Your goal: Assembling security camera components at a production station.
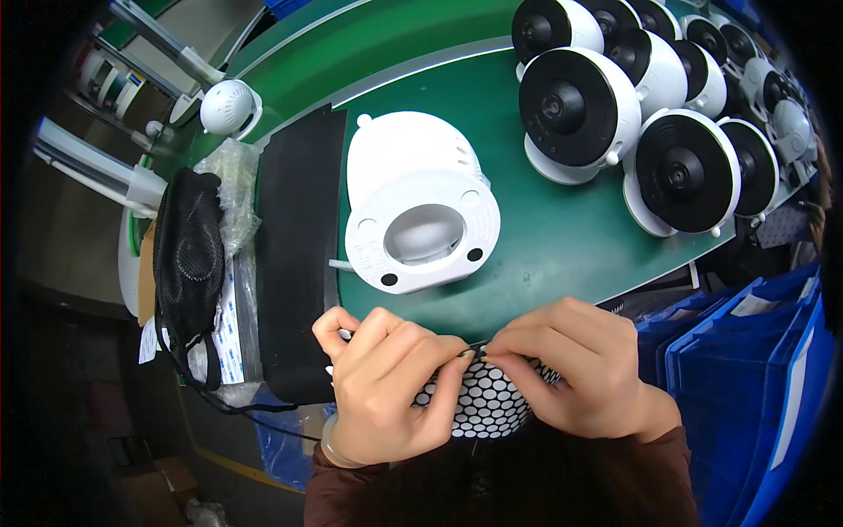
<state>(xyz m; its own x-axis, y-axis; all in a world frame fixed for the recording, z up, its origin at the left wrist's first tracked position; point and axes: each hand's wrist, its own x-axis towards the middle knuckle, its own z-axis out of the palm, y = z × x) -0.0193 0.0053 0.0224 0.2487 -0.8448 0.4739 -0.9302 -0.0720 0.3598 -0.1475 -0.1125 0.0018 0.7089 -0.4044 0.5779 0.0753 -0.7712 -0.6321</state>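
Both my hands are closed in a pinch at the front edge of the table. The thumb and forefinger of my left hand [386,378] meet those of my right hand [575,364] at a small dark piece [475,350], its shape mostly covered by fingertips. Just below them lies a sheet of round white stickers on black [487,404], partly hidden by both hands. Beyond, a white camera [424,206] rests tipped so its base faces me. Two black round pads [389,279] sit in the base, beside two bare round recesses.
Several white cameras with black fronts [566,107] crowd the right of the green table [518,255]. Left of the tipped camera is a black mat [301,255]. Further left lie a black mesh pouch [189,255] and bubble wrap [233,189]. Blue bins [738,369] stand at the right.
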